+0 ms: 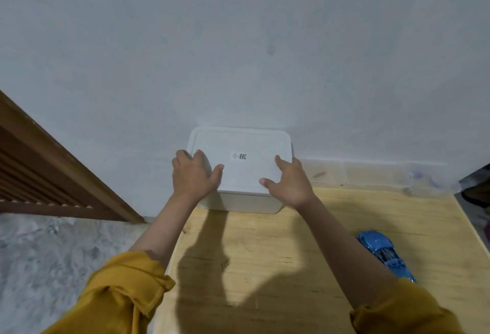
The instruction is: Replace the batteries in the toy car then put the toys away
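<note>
A white lidded storage box (240, 166) stands on the wooden table (291, 249) against the wall, its lid on and bearing a small code sticker. My left hand (195, 174) holds the lid's left edge, fingers curled over the side and thumb on top. My right hand (287, 182) holds the lid's right front corner, thumb on the lid and fingers round the side. A shiny blue toy car (384, 252) lies on the table to the right, beside my right forearm, untouched.
A pale wall rises directly behind the box. A brown slatted wooden frame (39, 172) leans at the left over a grey speckled floor (53, 259). Dark objects sit past the table's right edge (474, 188).
</note>
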Demonstrator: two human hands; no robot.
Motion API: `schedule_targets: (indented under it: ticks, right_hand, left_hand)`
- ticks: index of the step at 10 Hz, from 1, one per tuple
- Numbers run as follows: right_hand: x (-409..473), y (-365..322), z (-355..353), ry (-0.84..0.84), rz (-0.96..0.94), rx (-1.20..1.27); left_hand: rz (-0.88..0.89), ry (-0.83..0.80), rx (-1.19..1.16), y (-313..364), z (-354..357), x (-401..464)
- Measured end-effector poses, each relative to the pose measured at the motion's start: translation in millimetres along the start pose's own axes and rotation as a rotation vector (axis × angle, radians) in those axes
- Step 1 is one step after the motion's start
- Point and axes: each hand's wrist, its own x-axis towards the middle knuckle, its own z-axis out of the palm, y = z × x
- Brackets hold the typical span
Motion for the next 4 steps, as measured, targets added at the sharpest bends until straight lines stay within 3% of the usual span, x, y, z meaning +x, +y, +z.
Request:
schedule_targets:
  ticks: [2,3,4]
  right_hand:
    - [10,9,-18,-0.214,0.005,-0.05]
    - [-7,1,-18,-0.122,-0.026,-0.063]
    - [-35,-7,-47,0.38,-0.034,0.476]
  left_hand:
    - [-0.029,-0.182,0.092,3,-12,8]
    - [-0.155,-0.358,-0.229,-5,-36,33]
    - [-0.335,-0.2,-0.687,-41,-40,13]
